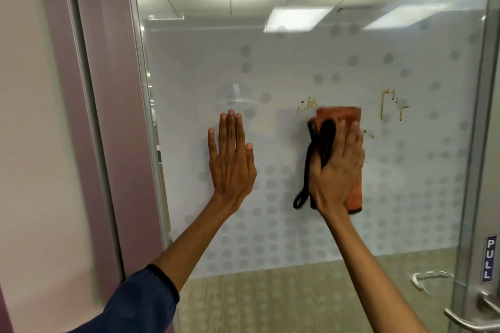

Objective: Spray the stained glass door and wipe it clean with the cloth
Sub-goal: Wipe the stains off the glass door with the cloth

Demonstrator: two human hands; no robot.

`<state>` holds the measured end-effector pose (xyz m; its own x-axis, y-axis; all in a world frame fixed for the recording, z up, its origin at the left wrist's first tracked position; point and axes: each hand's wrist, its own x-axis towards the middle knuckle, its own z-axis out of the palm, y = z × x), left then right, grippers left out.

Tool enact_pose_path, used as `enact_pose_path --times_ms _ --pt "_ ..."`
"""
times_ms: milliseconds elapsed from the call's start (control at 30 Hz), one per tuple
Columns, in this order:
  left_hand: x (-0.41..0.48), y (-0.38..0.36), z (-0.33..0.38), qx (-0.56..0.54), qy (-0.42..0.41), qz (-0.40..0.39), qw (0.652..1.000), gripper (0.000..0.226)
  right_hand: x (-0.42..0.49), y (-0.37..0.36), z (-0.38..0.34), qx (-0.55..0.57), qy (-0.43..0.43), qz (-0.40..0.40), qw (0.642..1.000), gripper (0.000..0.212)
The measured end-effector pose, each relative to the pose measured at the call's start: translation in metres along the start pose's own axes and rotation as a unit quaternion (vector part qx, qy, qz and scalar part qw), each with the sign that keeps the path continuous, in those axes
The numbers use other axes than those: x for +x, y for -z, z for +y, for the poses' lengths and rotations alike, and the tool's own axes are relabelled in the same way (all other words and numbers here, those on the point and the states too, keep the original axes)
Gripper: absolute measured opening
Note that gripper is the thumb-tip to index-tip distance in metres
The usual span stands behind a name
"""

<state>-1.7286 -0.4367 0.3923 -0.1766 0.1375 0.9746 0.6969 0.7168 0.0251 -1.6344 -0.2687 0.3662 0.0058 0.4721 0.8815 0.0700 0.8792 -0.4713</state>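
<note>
The glass door (284, 62) fills the view, with a frosted band of grey dots. My right hand (338, 167) presses a folded orange cloth (341, 116) with black trim flat against the glass. A black loop of the cloth hangs down left of my wrist. Brown streaks (308, 104) show just above the cloth's left corner. More brown drips (389, 103) run down the glass to its upper right, and small specks (369, 134) sit beside my fingers. My left hand (230, 159) lies flat and open on the glass, well left of the cloth. No spray bottle is in view.
A metal door frame (484, 143) with a blue PULL sign (490, 258) and a lever handle (465, 322) stands at the right. A mauve wall post (108, 116) borders the glass on the left.
</note>
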Motion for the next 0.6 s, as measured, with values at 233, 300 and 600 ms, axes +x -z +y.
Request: enact_pose_path --times_ms 233,300,600 --pt "0.009 -0.001 0.001 0.008 -0.017 0.005 1.0 0.055 -0.01 -0.006 -0.013 -0.02 0.163 -0.027 0.986 0.071" --pt "0.009 0.0 0.0 0.004 -0.022 0.0 1.0 0.055 -0.012 0.005 0.014 -0.023 0.155 -0.042 0.987 0.076" --pt "0.008 -0.003 0.003 0.013 -0.028 0.017 0.999 0.056 0.035 -0.009 -0.042 -0.019 0.142 -0.003 0.99 0.064"
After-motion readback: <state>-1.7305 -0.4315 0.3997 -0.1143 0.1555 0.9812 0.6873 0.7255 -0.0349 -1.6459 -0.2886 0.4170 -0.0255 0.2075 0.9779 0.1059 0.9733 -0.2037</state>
